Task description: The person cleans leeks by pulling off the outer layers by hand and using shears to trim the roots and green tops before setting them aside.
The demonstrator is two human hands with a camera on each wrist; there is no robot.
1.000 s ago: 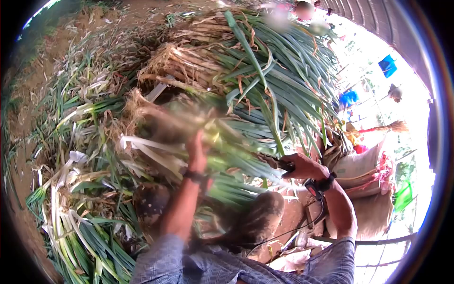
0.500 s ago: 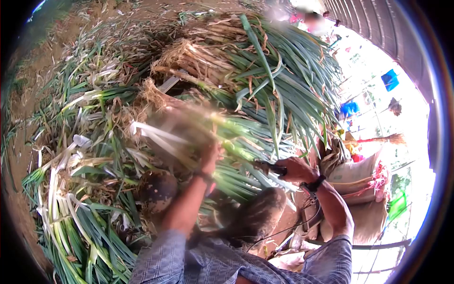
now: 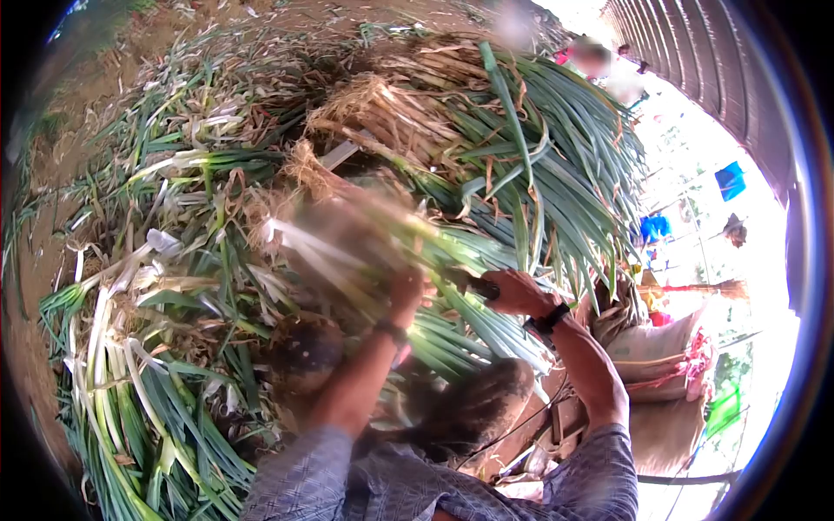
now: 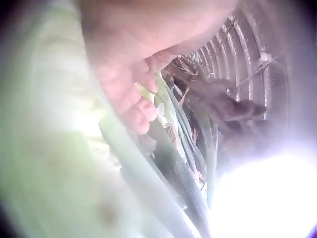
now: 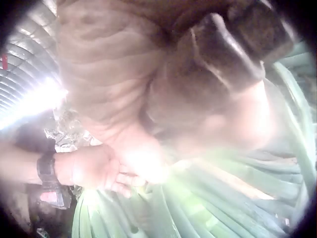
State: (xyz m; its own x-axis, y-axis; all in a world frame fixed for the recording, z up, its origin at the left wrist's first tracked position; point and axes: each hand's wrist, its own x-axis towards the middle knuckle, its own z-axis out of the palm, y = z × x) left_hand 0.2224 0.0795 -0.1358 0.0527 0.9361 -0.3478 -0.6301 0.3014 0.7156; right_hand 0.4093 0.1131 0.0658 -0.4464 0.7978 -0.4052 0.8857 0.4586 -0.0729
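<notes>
My left hand point(image 3: 408, 295) grips a bunch of long green onions point(image 3: 365, 213), its fingers point(image 4: 141, 111) curled round the stalks. The bunch's roots and pale stems point up and left, with its green leaves fanning to the right. In my right hand point(image 3: 519, 293) is a knife with a dark handle point(image 5: 228, 54). Its dark blade point(image 3: 465, 282) points left, close over the leaves beside the left hand. The right wrist view shows the left hand point(image 5: 96, 168) at the stalks just beyond the right one.
A large heap of green onions point(image 3: 565, 174) lies ahead, roots to the left. Loose trimmed onions point(image 3: 113, 382) lie at lower left, with leaf scraps point(image 3: 200, 113) beyond. Boots point(image 3: 486, 399) stand below the hands. Sacks point(image 3: 660, 356) are at right, under a curved ribbed wall point(image 3: 695, 69).
The right hand has moved left with the knife, nearer the left hand. The left hand has shifted slightly right and down, still holding the green onions; the whole view has drifted somewhat.
</notes>
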